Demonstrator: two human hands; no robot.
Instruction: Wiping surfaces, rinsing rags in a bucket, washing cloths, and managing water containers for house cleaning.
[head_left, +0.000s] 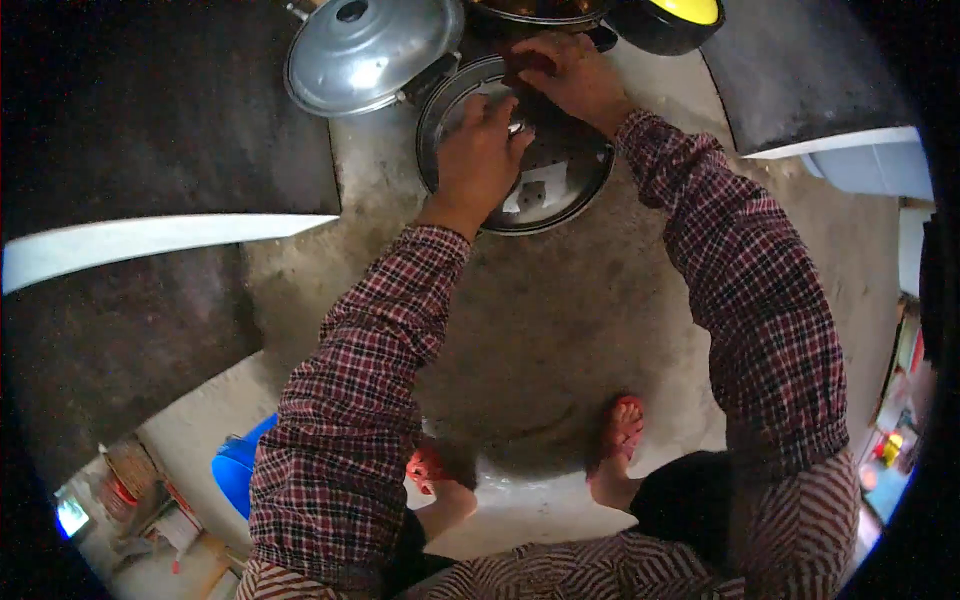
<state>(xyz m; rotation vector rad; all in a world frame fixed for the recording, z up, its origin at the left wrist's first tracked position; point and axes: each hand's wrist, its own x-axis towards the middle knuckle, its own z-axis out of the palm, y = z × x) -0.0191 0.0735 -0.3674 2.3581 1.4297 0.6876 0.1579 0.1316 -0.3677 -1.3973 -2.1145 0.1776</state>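
A round, shiny metal steamer pan (555, 191) with small holes stands on the floor before me. My left hand (480, 154) hovers over or rests on its left part, fingers apart, with nothing seen in it. At the pan's far edge, my right hand (574, 75) has its fingers curled around a dark reddish piece (534, 66), too dim to name exactly. Beyond that hand is a dark pan (536, 11) with brownish contents, cut by the top edge of the view.
Left of the steamer pan lies a domed metal lid or lidded wok (375, 52). A black bowl (667, 30), yellow inside, stands at the upper right. Dark countertops (165, 112) flank the floor. A blue plastic object (240, 465) is at lower left. My feet wear red sandals (630, 427).
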